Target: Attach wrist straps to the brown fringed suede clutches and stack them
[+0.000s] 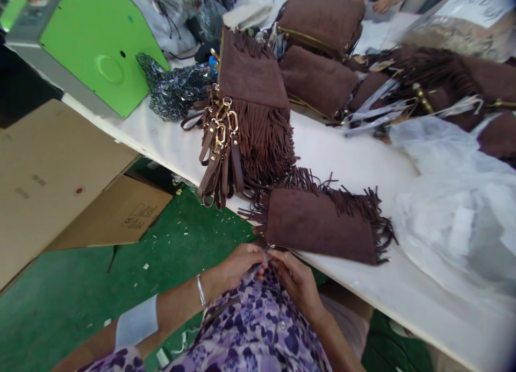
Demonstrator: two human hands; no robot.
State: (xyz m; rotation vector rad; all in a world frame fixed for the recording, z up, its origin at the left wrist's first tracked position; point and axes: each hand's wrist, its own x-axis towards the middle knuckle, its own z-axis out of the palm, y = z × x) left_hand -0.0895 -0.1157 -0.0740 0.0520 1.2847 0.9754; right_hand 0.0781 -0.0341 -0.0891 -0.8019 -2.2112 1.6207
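My left hand (246,262) and my right hand (296,280) meet in front of my body, at the table's near edge. Both are closed, their fingertips pinched together by the zipper corner of a brown fringed clutch bag (320,224). What they pinch is small and mostly hidden by the fingers. The clutch lies flat on the table, fringe spread along its far and right sides. Beyond it rests a stack of similar fringed bags (253,76), with several brown wrist straps (220,173) with gold clasps hanging over the edge.
More brown bags (322,25) are heaped at the back and right. Clear plastic bags (455,210) cover the right of the white table (346,157). A green machine (100,49) stands left, above cardboard boxes (56,184). Another person's hands (382,1) show at the top.
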